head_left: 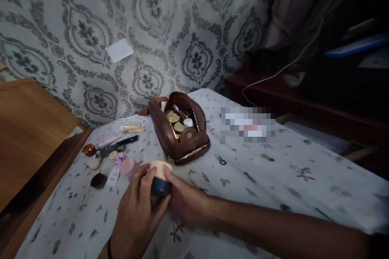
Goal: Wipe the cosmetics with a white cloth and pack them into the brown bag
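My left hand (138, 206) and my right hand (188, 202) are both closed around a small peach-and-navy container (161, 186), its peach part up and its navy part toward me. I cannot tell what it contains. Just beyond it stands a brown leather pouch (158, 129), unzipped, with gold-coloured round items (179, 127), a white-capped item (188, 122) and a slim tube inside. Left of my hands lie a pink jar (129, 166), a white-and-purple tube (114, 172), a black round lid or jar (99, 181) and a cream-coloured jar (94, 164).
Farther back on the patterned sheet (243, 202) are a black wand-like item (129, 139), a beige tube (130, 127) and an amber-capped item (89, 150). A blurred-out patch (247, 124) lies at right. Wooden furniture (33, 129) borders the left; a cable (282, 71) hangs at right.
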{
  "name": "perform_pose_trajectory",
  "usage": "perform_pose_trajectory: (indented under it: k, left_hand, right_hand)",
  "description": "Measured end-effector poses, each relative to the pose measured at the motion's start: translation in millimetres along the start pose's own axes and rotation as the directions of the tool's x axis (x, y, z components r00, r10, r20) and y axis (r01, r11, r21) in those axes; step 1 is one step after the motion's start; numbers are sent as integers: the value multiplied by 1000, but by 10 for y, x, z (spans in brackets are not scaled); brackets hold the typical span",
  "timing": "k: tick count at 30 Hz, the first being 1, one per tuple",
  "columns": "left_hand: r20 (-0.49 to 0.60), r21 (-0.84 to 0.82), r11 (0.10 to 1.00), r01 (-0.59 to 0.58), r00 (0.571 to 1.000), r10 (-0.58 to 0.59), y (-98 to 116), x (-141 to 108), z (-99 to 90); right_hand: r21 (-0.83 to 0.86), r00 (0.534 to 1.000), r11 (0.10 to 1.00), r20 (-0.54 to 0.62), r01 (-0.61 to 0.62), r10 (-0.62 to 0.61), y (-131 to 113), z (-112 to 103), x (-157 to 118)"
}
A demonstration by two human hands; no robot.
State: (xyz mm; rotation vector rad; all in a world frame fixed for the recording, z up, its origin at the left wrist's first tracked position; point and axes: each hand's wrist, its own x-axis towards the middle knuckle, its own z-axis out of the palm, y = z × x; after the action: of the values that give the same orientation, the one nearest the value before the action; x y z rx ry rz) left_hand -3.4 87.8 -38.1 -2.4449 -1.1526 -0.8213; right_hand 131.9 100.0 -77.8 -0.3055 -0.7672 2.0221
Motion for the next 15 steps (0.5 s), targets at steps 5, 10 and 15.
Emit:
perform_pose_trajectory:
  k: [5,10,15]
  left_hand:
    - [11,-148,988,33,999,-32,-58,234,-118]
    - [17,-297,938,181,983,-184,-228,869,-421]
    - [234,-492,854,171,970,-59,-351,1850,-412]
  right_hand:
    - [41,999,998,34,40,-42,-86,-20,-11]
    - [22,995,999,99,-24,22,-185,-36,-69]
    - [-69,992,994,93,-83,89,-192,-83,-2]
